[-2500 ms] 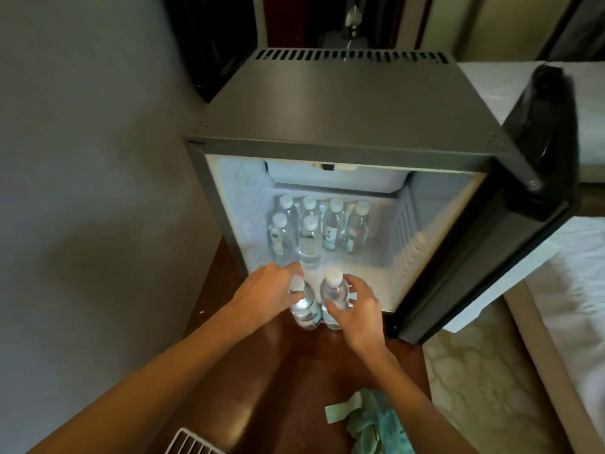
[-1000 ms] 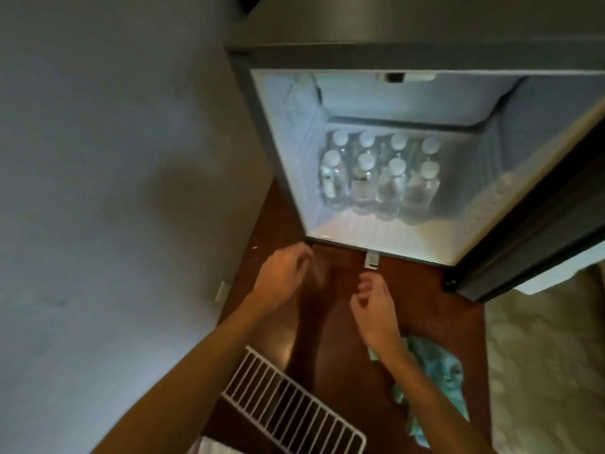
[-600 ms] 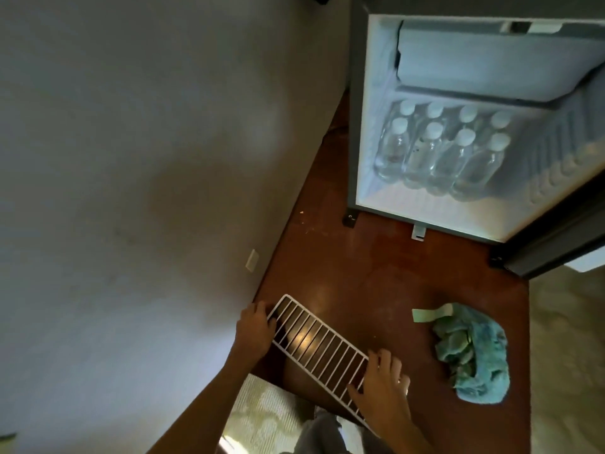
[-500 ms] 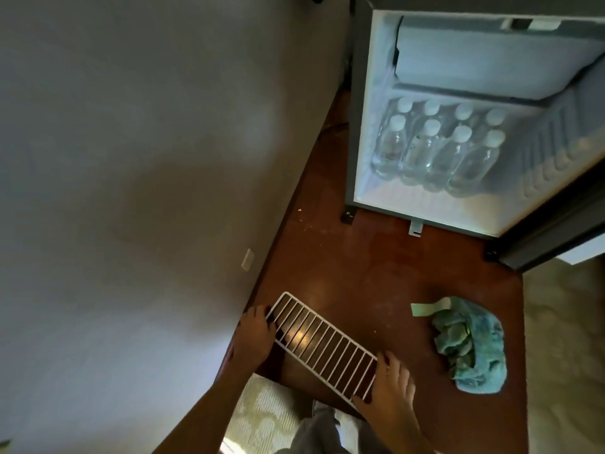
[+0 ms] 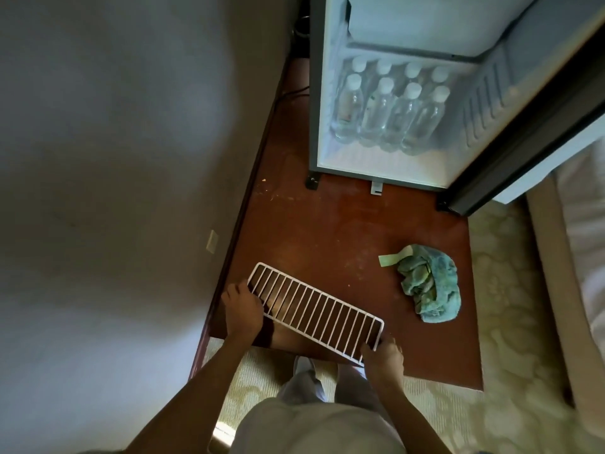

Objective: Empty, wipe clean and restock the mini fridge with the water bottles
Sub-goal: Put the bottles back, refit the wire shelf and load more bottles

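The mini fridge [image 5: 313, 93] stands open at the top, lit inside. Several clear water bottles [image 5: 389, 109] with white caps stand in two rows on its floor. A white wire shelf rack [image 5: 314, 306] is held low over the brown wooden platform [image 5: 327, 231]. My left hand [image 5: 242, 308] grips the rack's left end. My right hand [image 5: 381, 358] grips its right end. A crumpled teal cloth [image 5: 429, 283] lies on the platform to the right of the rack.
The fridge door [image 5: 530, 126] hangs open at the right. A grey wall [image 5: 114, 158] runs along the left, with a cable [image 5: 288, 96] beside the fridge. Patterned carpet [image 5: 510, 339] surrounds the platform, and a white bed edge [image 5: 582, 224] lies at the far right.
My hands left the last bottles in the fridge and dropped back to the wire rack. They now grip its two ends, and the view has pulled back from the fridge.
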Action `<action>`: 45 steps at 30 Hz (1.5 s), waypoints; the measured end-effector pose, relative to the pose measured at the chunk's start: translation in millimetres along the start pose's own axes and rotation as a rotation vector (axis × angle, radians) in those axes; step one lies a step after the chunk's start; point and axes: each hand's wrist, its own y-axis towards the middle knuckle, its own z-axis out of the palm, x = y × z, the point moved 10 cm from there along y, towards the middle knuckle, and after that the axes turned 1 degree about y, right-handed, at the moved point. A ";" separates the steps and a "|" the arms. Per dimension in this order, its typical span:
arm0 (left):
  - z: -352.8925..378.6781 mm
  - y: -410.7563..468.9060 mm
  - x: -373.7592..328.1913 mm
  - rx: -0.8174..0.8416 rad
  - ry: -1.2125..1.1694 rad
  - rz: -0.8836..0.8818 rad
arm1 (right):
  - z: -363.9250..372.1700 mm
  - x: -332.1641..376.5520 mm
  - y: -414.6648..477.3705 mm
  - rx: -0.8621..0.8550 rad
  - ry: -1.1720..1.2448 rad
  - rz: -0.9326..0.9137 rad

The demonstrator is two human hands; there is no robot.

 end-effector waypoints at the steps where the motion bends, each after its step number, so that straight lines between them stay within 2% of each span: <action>1: 0.3 4.3 3.2 0.004 -0.014 -0.030 | -1.4 -1.8 1.2 -0.017 0.013 0.005; 5: 10.1 24.7 24.2 0.030 -0.076 -0.062 | -15.7 -4.0 11.1 -0.065 0.087 0.017; 10: 2.0 19.0 22.0 0.041 -0.398 -0.105 | -56.8 29.3 14.7 -0.071 0.223 -0.053; 13: -14.8 12.4 -9.8 0.043 -0.525 -0.037 | -89.2 61.3 22.8 -0.064 0.289 -0.138; 20: -63.7 41.3 -144.5 -0.034 -0.574 0.166 | -188.8 132.9 64.0 -0.169 0.599 -0.274; 26: -90.0 75.1 -229.4 -0.078 -0.757 0.186 | -236.0 190.4 109.4 0.025 0.916 -0.288; 29: -106.6 84.8 -264.2 -0.114 -0.811 0.216 | -255.3 212.7 130.6 0.053 0.963 -0.355; 34: -114.4 107.5 -289.5 -0.129 -0.891 0.164 | -278.3 239.2 149.0 0.009 1.009 -0.429; 45: -109.1 132.8 -299.3 -0.091 -1.045 0.062 | -271.8 248.9 159.8 -0.096 1.126 -0.368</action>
